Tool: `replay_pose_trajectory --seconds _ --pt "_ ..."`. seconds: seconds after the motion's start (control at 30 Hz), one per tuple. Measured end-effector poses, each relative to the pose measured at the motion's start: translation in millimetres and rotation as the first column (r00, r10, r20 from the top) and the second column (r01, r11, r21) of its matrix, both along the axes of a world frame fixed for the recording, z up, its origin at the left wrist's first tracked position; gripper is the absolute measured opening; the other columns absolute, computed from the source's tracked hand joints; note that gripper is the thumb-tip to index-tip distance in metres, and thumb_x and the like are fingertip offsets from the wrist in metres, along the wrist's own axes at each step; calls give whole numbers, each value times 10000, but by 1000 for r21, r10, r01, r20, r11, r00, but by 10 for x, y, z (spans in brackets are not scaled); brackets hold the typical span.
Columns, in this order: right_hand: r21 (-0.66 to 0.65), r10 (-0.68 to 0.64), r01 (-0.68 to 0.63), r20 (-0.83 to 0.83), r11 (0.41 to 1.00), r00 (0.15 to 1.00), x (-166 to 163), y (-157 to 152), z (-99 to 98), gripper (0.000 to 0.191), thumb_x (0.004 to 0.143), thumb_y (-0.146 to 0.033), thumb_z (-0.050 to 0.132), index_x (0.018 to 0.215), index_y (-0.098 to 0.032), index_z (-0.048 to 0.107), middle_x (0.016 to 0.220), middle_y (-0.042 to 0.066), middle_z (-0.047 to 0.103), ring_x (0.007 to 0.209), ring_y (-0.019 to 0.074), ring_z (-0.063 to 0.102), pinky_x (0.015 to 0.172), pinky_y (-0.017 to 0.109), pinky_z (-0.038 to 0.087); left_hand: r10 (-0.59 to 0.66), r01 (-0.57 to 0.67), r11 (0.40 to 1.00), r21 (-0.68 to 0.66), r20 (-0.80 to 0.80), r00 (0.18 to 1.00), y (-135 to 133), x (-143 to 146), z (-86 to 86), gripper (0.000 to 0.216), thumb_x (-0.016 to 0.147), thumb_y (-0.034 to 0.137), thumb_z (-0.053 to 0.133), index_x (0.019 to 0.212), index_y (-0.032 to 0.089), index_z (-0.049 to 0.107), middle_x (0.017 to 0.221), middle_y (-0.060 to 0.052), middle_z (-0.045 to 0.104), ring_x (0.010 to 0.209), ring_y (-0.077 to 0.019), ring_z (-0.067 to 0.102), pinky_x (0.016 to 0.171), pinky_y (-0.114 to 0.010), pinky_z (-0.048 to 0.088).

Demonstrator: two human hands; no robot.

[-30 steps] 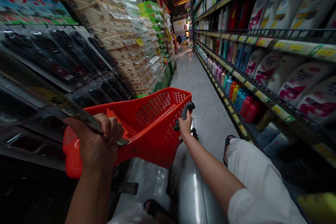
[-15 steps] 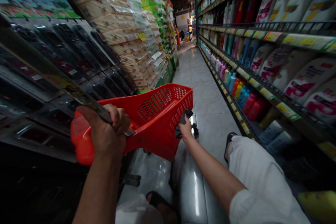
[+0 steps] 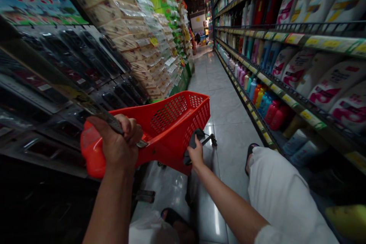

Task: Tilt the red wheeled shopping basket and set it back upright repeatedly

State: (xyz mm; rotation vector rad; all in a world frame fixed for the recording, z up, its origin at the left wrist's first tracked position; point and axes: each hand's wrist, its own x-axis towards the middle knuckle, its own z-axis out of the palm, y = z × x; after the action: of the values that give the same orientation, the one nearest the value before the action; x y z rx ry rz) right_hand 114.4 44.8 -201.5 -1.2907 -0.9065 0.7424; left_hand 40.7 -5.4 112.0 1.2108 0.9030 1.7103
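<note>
A red plastic shopping basket cart (image 3: 171,137) with slotted walls and wheels stands tilted on the floor before me. My left hand (image 3: 121,143) is wrapped round a long metal bar (image 3: 88,103), which runs from the upper left down to the cart's body. Near the cart's right side, my right hand (image 3: 196,153) is closed on a dark grey cloth (image 3: 193,141) and holds it against the slotted wall. The cloth's exact shape is partly hidden by the fingers. Just right of that hand a black wheel bracket (image 3: 212,140) juts out.
Shelves with price labels (image 3: 311,42) and shampoo bottles (image 3: 331,84) line the right side. Tall stacks of wrapped packs (image 3: 137,42) and hanging packaged goods (image 3: 85,49) flank the left. Grey floor tiles (image 3: 225,103) run ahead between them.
My right hand and the cloth have slid left and down along the cart's side, uncovering more of the black wheel bracket. The cart's near end has shifted slightly right; my left hand keeps its grip.
</note>
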Motion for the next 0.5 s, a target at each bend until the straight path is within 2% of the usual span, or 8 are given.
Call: replay_pose_trajectory --seconds 0.07,0.17,0.27,0.33,0.43,0.5 --pt "2 21 -21 -14 1000 1000 -45 -47 120 811 650 -117 514 1451 -218 430 1103 58 582 1074 204 562 982 330 447 -1 1 1000 -7 2 1000 11 3 0 763 820 757 175 380 166 372 314 38 215 251 -59 165 300 -223 53" --pt "-2 20 -20 -29 1000 999 -77 -177 92 820 628 -77 505 1428 -251 463 1229 84 507 1214 220 504 1075 371 386 -3 3 1000 5 -17 1000 24 -1 -22 747 796 786 259 390 171 378 321 41 216 259 -56 160 307 -229 45" --pt "-60 -4 1 -62 998 998 -100 -281 -16 839 608 -47 494 1418 -261 476 1191 86 514 1213 234 513 1068 395 405 -38 41 997 62 -57 998 21 -8 -59 700 833 748 344 426 180 390 355 46 219 287 -56 162 324 -234 47" --pt "-82 -17 14 -42 997 999 -130 -299 8 842 609 -40 493 1423 -255 472 1168 86 517 1216 241 512 1069 401 405 -51 56 995 80 -64 997 14 -11 -79 672 858 718 363 449 186 396 377 51 216 301 -54 160 338 -240 45" --pt "-19 11 -11 29 1000 1000 -212 -313 153 833 625 -42 500 1427 -265 466 1226 83 490 1250 231 485 1101 391 371 -37 41 997 71 -55 998 9 -8 -90 664 864 713 367 453 192 397 388 54 205 309 -52 152 352 -252 33" --pt "27 39 -41 54 999 998 -288 -367 165 826 621 -39 507 1411 -277 487 1265 77 469 1267 225 468 1118 385 350 -29 33 997 68 -59 998 11 -4 -88 663 864 713 368 449 197 396 389 53 203 311 -54 156 356 -257 31"
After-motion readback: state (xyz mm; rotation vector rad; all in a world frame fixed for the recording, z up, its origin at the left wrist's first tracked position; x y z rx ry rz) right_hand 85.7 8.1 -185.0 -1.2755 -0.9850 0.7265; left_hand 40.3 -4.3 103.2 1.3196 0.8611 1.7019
